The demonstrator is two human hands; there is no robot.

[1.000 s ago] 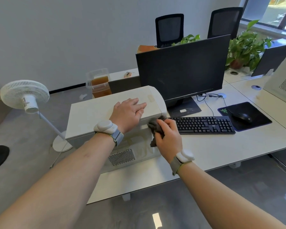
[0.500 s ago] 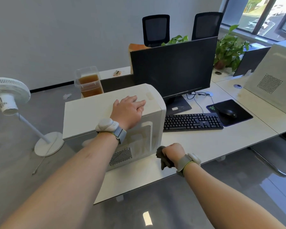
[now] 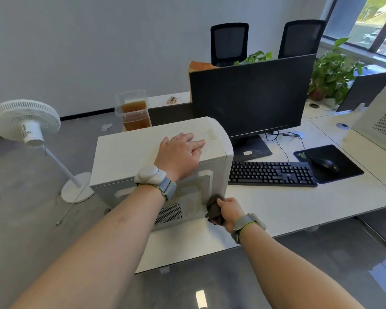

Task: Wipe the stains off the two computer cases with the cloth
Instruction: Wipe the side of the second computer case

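A white computer case (image 3: 129, 152) stands on the white desk (image 3: 299, 204) in front of me. My left hand (image 3: 178, 152) rests flat on its top, fingers straight. My right hand (image 3: 228, 209) grips a dark bunched cloth (image 3: 214, 210) and holds it against the lower right corner of the case's near side panel, which looks smudged. A second white case (image 3: 383, 117) stands at the far right edge of the view, only partly visible.
A black monitor (image 3: 252, 94) stands behind the case, with a black keyboard (image 3: 270, 173) and a mouse (image 3: 327, 163) on a dark pad to the right. A white standing fan (image 3: 25, 121) is on the floor at left. A clear container (image 3: 134, 112) of brown liquid sits behind.
My right hand with the cloth went from the case's upper front corner down to desk level, then back against the lower side panel. The left hand stayed on top.
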